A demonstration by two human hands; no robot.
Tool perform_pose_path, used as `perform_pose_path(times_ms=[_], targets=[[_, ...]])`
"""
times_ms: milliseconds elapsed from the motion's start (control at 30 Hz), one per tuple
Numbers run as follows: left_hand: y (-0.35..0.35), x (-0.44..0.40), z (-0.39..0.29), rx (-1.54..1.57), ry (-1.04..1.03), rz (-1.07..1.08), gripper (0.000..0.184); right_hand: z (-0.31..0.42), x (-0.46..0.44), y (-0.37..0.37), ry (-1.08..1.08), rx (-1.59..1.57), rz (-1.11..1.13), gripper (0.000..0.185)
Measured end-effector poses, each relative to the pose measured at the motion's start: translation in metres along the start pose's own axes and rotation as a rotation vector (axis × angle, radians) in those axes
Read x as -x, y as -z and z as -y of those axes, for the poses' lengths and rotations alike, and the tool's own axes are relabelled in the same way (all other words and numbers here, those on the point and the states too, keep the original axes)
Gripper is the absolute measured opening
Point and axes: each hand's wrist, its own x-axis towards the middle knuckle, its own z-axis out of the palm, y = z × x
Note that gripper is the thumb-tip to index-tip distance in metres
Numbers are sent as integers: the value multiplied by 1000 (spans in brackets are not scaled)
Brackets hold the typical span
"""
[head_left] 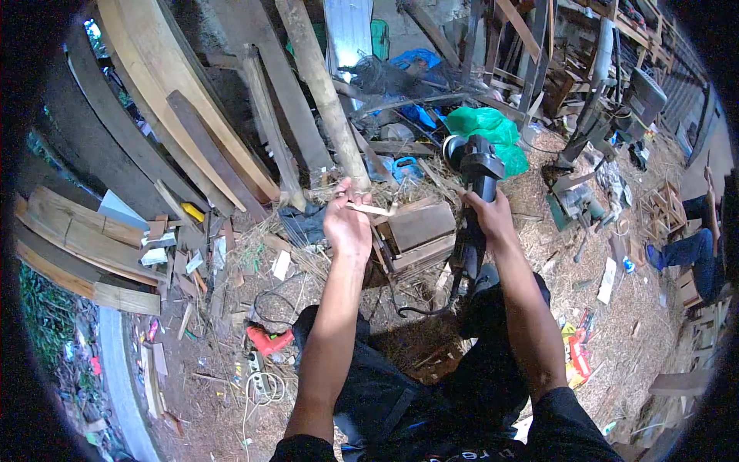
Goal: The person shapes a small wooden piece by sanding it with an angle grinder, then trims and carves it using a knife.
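Note:
My right hand [488, 214] is closed around the dark body of an angle grinder [483, 168]. The grinder's round disc [454, 151] points up and to the left, and a black cord hangs below. To the left, my left hand [348, 223] is turned palm up, with its fingers curled on a small, pale wooden piece [371, 209]. The piece sticks out to the right, apart from the grinder. Below and between both hands stands a low wooden block or box [419, 231]; its exact kind is unclear.
Long planks [165, 85] lean on the left. A red power tool [269, 339] lies by a white power strip [258, 373]. Green plastic sheeting [489, 132] sits behind the grinder. A metal machine [577, 202] stands at right, and another person's leg [683, 254] shows at the far right.

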Motion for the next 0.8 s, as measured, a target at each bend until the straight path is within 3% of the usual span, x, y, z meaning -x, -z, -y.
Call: perform_pose_path(times_ms=[133, 333, 800], targets=[[15, -10, 6, -25, -30, -151, 28, -5, -1, -4, -24, -12, 36, 33], [22, -15, 11, -9, -40, -21, 26, 16, 20, -20, -83, -55, 50, 35], [5, -8, -1, -33, 130, 19, 30, 15, 23, -16, -137, -73, 54, 31]])
